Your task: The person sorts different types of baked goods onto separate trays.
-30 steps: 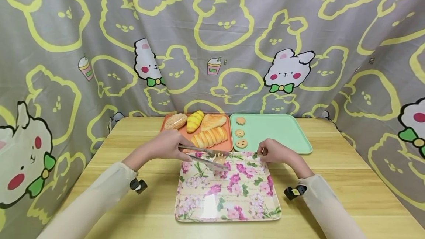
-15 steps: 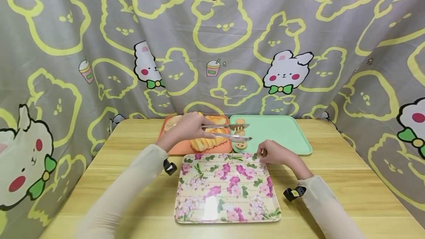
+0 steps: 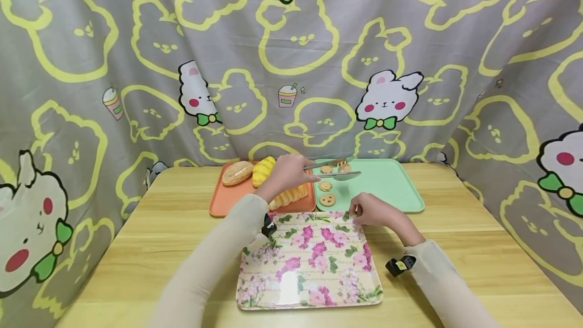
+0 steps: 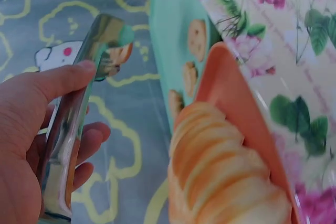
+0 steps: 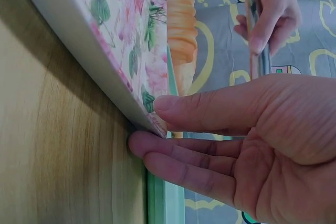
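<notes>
My left hand (image 3: 288, 172) grips metal tongs (image 3: 349, 175) by their handle, reaching over the orange tray. Between the tips of the tongs is a small brown cookie (image 3: 344, 167), held over the back left part of the mint green tray (image 3: 387, 186). Below and beside it, several cookies (image 3: 327, 200) form a column along that tray's left side. My right hand (image 3: 375, 210) pinches the far right corner of the floral tray (image 3: 314, 267), thumb on top and fingers beneath, as the right wrist view shows. No food shows on the floral tray.
At the back left, the orange tray (image 3: 217, 206) bears a seeded bun (image 3: 238, 173), a yellow striped bread (image 3: 262, 170) and a ridged loaf (image 3: 291, 195), partly behind my left hand. A patterned curtain (image 3: 300, 80) hangs behind the wooden table (image 3: 159, 247).
My left hand has carried the tongs and cookie from above the floral tray, forward and right, to above the green tray. The right hand keeps its hold on the corner.
</notes>
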A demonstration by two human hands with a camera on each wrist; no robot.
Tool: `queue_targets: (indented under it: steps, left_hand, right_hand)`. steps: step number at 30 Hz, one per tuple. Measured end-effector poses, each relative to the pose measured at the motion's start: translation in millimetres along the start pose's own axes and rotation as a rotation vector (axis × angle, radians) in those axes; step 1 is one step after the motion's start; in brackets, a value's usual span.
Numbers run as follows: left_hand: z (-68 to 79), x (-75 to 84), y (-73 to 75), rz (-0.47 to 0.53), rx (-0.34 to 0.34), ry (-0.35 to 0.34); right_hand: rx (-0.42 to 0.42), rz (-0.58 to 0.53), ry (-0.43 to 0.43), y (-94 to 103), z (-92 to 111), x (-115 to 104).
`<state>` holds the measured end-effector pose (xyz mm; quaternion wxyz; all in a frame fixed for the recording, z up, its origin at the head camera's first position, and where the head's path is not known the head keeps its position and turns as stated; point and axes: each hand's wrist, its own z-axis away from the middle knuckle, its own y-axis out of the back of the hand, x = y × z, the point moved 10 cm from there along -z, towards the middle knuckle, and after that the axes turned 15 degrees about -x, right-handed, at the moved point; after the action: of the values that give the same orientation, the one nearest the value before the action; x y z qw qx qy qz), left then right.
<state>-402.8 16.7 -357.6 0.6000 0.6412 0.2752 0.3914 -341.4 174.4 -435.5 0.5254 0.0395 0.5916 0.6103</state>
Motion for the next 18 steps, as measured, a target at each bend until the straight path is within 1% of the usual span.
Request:
queue_targets:
  steps: [4, 9, 14, 18]
  left_hand:
    - [-9.7, 1.9, -9.5, -0.021, 0.014, 0.05]
    - [-15.1, 7.0, -16.4, -0.054, 0.03, 0.1]
    - [-16.7, 10.7, -23.6, -0.075, 0.042, 0.123]
    - [-18.1, 10.7, -29.6, -0.08, 0.048, 0.135]
  right_hand:
    - [-0.003, -0.003, -0.002, -0.3, 0, 0]
    - [-0.001, -0.003, -0.013, -0.2, 0, 0]
    - [0.001, 0.003, -0.017, -0.4, 0, 0]
    - [0.005, 0.006, -0.016, -0.3, 0, -2]
